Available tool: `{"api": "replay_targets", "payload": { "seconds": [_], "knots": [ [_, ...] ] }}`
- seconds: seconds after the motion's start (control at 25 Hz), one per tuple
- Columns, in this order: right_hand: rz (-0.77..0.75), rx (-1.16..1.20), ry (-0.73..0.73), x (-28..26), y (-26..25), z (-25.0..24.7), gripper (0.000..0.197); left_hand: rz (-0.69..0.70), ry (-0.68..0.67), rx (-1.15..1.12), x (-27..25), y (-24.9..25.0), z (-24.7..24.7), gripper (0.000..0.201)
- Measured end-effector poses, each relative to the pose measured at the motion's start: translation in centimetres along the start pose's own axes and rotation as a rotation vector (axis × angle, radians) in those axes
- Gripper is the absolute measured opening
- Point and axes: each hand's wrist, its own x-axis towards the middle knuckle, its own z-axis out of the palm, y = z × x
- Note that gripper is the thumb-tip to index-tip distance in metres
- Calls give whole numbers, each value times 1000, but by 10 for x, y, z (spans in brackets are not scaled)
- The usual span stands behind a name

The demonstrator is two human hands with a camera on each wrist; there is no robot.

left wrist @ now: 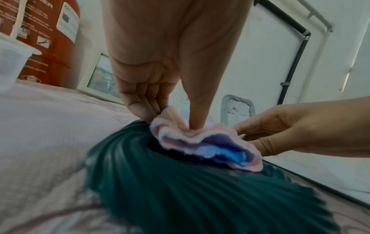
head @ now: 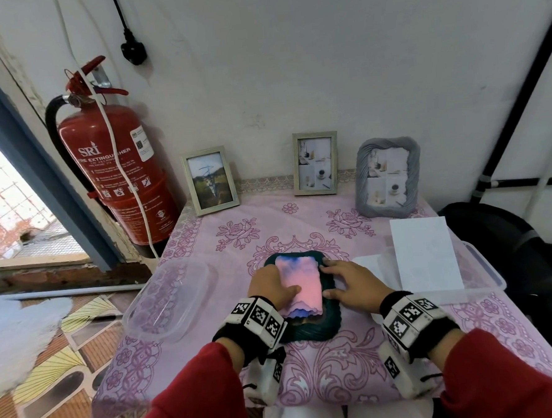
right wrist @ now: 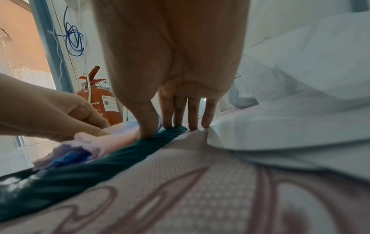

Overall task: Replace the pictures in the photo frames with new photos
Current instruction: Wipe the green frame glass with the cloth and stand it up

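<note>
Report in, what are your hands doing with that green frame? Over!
Left hand pinching pink photo at its left edge. Right hand open, fingertips on green frame right rim. Photo bowed, not seated yet. Nothing blocking.

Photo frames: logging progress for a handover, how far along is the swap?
Possibly done: the left standing frame shows a landscape. In hand: left hand pinches the pink photo on the flat green frame, right hand steadying its rim. Likely left: the beige frame and grey frame show matching collages.
</note>
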Motion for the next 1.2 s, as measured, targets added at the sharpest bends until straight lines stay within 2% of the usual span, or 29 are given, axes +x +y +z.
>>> {"api": "replay_targets", "payload": {
  "seconds": [0.12, 0.28, 0.44, 0.56, 0.68, 0.76, 0.84, 1.04, 1.2],
  "knots": [
    [-2, -1, 0, 0, 0, 0, 64, -26, -23, 4, 1, 3, 1, 54],
    [-7, -4, -4, -1, 0, 0, 64, -50, -17, 129, 0, 12, 0, 51],
    [-10, -4, -6, -1, 0, -1, 64, -38, -56, -75, -2, 15, 3, 42],
    [-9, -7, -2, -1, -1, -1, 63, -12, 6, -196, -7, 14, 4, 38],
    [-6, 3, 9, -2, -1, 0, 62, -37, 72, -485, -9, 11, 1, 48],
    [-1, 13, 19, -2, 0, 0, 62, -50, 61, -606, -7, 5, -4, 62],
    [2, 21, 34, -2, -1, 1, 61, -81, 23, -608, -7, -2, -9, 71],
    [8, 17, 44, -3, -2, 2, 61, -126, -12, -679, -1, -14, -26, 61],
    [25, -10, 16, -1, -8, 1, 62, -41, 83, -762, -4, -23, -47, 57]
  ]
}}
